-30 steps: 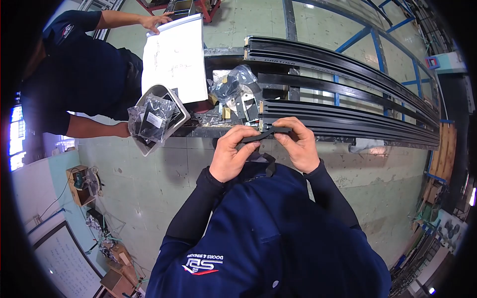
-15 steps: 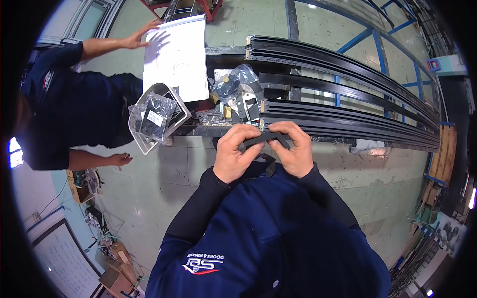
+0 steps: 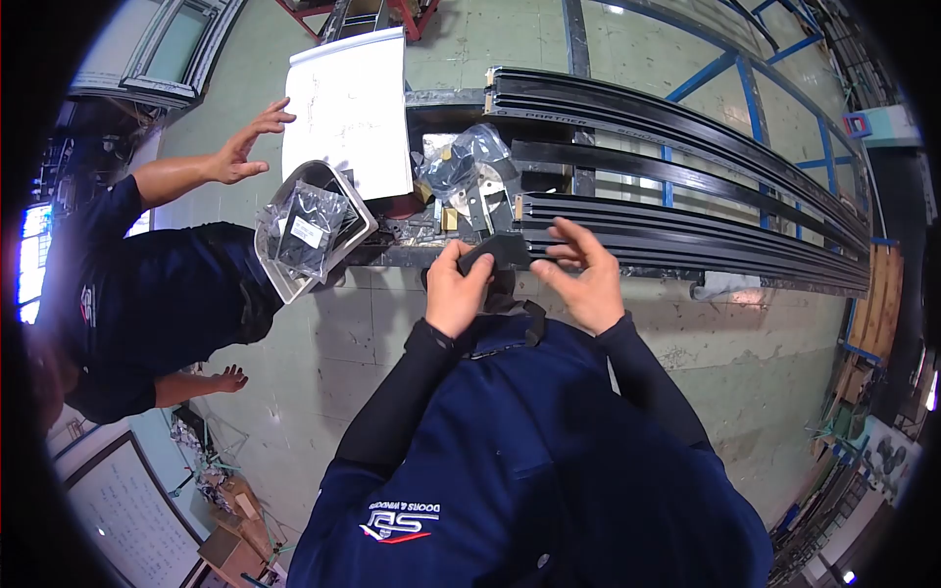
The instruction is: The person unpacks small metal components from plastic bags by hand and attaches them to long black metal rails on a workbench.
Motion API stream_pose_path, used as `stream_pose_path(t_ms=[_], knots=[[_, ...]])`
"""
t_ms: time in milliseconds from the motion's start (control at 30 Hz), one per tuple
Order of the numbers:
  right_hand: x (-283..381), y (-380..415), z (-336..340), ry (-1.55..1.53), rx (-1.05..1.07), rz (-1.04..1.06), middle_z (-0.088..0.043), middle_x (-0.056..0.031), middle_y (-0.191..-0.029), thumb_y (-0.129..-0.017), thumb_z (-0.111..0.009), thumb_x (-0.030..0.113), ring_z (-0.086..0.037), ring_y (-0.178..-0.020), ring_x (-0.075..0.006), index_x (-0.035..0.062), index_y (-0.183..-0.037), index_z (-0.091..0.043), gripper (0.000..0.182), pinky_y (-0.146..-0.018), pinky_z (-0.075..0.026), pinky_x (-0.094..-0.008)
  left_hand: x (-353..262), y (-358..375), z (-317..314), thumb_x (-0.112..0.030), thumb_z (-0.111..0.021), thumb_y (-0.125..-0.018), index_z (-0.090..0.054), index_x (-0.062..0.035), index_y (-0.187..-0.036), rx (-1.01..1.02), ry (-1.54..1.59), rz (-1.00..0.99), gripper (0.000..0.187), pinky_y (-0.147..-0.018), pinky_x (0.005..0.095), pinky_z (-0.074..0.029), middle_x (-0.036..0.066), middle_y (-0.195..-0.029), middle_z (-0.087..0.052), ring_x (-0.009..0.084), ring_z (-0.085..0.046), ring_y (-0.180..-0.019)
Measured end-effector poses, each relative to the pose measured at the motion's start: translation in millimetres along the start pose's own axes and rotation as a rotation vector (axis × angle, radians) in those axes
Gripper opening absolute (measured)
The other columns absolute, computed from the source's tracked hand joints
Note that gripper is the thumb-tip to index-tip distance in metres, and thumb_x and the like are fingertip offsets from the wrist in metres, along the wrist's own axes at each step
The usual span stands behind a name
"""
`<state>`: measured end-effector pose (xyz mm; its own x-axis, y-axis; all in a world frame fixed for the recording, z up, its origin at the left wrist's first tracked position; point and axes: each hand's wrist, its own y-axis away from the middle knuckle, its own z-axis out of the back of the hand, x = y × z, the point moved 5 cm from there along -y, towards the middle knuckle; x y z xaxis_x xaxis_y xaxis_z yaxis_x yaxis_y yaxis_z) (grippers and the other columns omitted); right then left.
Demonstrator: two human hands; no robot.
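Note:
Between thumb and fingers, my left hand grips a small flat black piece with angled edges; its exact kind I cannot make out. My right hand is just to the right of that piece, fingers apart and holding nothing. Behind both hands, long black profiles lie across the bench frame, their near ends close to my fingers. Loose metal plates and fittings lie on the bench beyond my left hand, beside a clear plastic bag.
A grey bin with bagged parts stands at the left, by large paper sheets. A co-worker is close on that side, one hand raised near the paper. More black profiles lie farther back.
My right hand has let go of the black piece and opened; my left hand still holds it, now turned flatter. The co-worker's hand has drawn back from the paper.

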<state>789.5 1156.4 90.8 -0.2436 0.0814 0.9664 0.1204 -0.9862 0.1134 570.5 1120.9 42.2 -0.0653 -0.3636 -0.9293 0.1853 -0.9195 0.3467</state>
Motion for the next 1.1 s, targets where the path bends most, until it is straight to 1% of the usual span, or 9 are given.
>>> stream_pose_path(t_ms=[133,367,567,667,767,833,933,1033,1100], knots=[[-59,-1,25,0.024,-0.067,-0.242,-0.072,-0.0169,-0.120,-0.092,-0.078,0.016,-0.072,-0.097,-0.0163,-0.0039,-0.128,-0.064,0.044,-0.084,-0.059,-0.0302,87,-31,-11,-0.010,-0.069,-0.098,-0.059,-0.0023,-0.112,0.131,0.298,0.349,0.019,-0.075,0.0344,-0.063,0.006,-0.103,-0.067,0.0156,-0.069,-0.087],[-86,9,11,0.080,0.035,-0.277,-0.074,-0.0167,-0.115,-0.092,-0.078,0.017,-0.073,-0.099,-0.0183,-0.0046,-0.124,-0.066,0.040,-0.088,-0.057,-0.0308,115,-55,-21,-0.008,-0.069,-0.097,-0.062,-0.0038,-0.117,0.179,0.098,0.364,0.022,-0.076,0.0322,-0.061,0.006,-0.107,-0.068,0.0137,-0.067,-0.096],[-58,12,-26,0.292,0.192,-0.068,-0.069,-0.0147,-0.119,-0.088,-0.079,0.028,-0.070,-0.098,-0.0234,0.0033,-0.133,-0.064,0.053,-0.088,-0.056,-0.0351,48,-41,-21,0.002,-0.070,-0.091,-0.061,-0.0012,-0.126,0.690,-0.175,-0.078,0.036,-0.082,0.0261,-0.055,0.006,-0.103,-0.072,0.0115,-0.067,-0.090],[-74,10,-50,0.187,0.433,-0.378,-0.073,-0.0089,-0.100,-0.092,-0.077,0.022,-0.071,-0.084,-0.0167,0.0021,-0.122,-0.066,0.038,-0.076,-0.057,-0.0329,11,-32,-26,0.000,-0.073,-0.091,-0.054,-0.0022,-0.135,0.505,0.119,0.083,0.048,-0.084,0.0264,-0.054,0.008,-0.106,-0.072,0.0121,-0.067,-0.093],[-105,14,-78,-0.699,0.083,-0.468,-0.073,-0.0053,-0.100,-0.098,-0.071,0.019,-0.069,-0.084,-0.0126,0.0014,-0.121,-0.065,0.029,-0.071,-0.056,-0.0312,32,-30,-19,-0.020,-0.074,-0.098,-0.051,-0.0024,-0.138,0.146,0.303,0.115,0.050,-0.084,0.0280,-0.053,0.011,-0.119,-0.067,0.0119,-0.062,-0.105],[-105,16,-80,-0.609,0.154,-0.643,-0.073,-0.0042,-0.104,-0.103,-0.066,0.020,-0.069,-0.083,-0.0115,0.0007,-0.122,-0.064,0.027,-0.073,-0.056,-0.0291,66,-16,-16,-0.025,-0.070,-0.102,-0.058,-0.0035,-0.131,0.258,0.284,0.346,0.038,-0.083,0.0280,-0.053,0.006,-0.115,-0.065,0.0106,-0.061,-0.103],[-132,24,-93,-0.196,0.339,-0.661,-0.076,-0.0087,-0.097,-0.098,-0.071,0.028,-0.072,-0.083,-0.0146,-0.0004,-0.113,-0.070,0.032,-0.075,-0.058,-0.0317,92,-11,-17,-0.019,-0.066,-0.103,-0.060,-0.0053,-0.117,0.124,0.196,0.252,0.021,-0.078,0.0272,-0.053,0.002,-0.101,-0.066,0.0083,-0.061,-0.088],[-109,16,-61,0.122,0.161,-0.256,-0.076,-0.0119,-0.092,-0.093,-0.077,0.030,-0.074,-0.081,-0.0170,-0.0012,-0.107,-0.072,0.034,-0.077,-0.059,-0.0323,86,-35,-9,-0.014,-0.066,-0.101,-0.059,-0.0043,-0.117,0.044,0.284,0.304,0.020,-0.063,0.0274,-0.056,0.007,-0.101,-0.069,0.0128,-0.070,-0.083],[-90,-1,-14,0.230,-0.066,-0.184,-0.076,-0.0128,-0.093,-0.089,-0.079,0.023,-0.074,-0.079,-0.0186,0.0006,-0.107,-0.073,0.029,-0.076,-0.059,-0.0330,92,-62,-2,-0.012,-0.070,-0.098,-0.060,-0.0032,-0.123,0.080,-0.013,0.223,0.028,-0.055,0.0277,-0.055,0.011,-0.100,-0.072,0.0153,-0.073,-0.077]])
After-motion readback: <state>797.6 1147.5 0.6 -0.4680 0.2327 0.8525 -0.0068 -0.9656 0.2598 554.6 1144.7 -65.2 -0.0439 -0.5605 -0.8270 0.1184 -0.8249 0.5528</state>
